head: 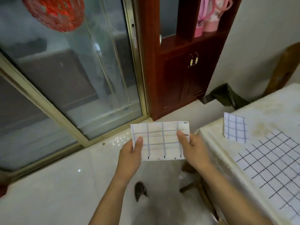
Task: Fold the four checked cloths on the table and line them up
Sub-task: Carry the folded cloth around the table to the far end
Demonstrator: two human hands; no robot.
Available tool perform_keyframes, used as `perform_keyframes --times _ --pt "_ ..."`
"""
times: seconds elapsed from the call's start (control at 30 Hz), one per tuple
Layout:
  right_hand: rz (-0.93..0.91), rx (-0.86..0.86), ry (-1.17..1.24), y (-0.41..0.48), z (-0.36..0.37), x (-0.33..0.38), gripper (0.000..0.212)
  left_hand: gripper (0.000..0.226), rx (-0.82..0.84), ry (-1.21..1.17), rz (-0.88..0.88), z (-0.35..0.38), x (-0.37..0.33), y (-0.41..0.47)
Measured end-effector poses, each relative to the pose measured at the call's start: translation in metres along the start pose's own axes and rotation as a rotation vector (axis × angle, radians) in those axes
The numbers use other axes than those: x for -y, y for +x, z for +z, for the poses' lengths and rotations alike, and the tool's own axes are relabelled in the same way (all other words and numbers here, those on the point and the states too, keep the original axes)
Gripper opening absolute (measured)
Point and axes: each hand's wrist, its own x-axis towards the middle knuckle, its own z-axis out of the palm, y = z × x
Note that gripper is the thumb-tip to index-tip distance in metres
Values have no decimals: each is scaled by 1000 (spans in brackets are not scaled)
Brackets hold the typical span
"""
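The white cloth with the blue check, folded to a small rectangle, is up in the air off the counter's edge, over the pale tiled floor. The left hand pinches its nine o'clock edge, the right hand its three o'clock edge, thumbs on top. It looks folded, not yet set down. At two o'clock a second small folded blue-checked cloth lies on the cream-covered counter; just beyond it at four o'clock a larger black-checked white cloth lies spread open. A fourth isn't in view. At twelve o'clock, a dark red wooden cabinet; at ten, sliding glass doors.
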Motion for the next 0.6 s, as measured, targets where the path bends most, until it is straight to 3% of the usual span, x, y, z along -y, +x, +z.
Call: perform_keyframes --times 0.33,0.6 --pt "62 -303 -52 162 26 45 43 27 214 42 98 -3 -72 209" --pt "180 -469 88 213 19 35 35 27 520 -14 64 41 -76 293"
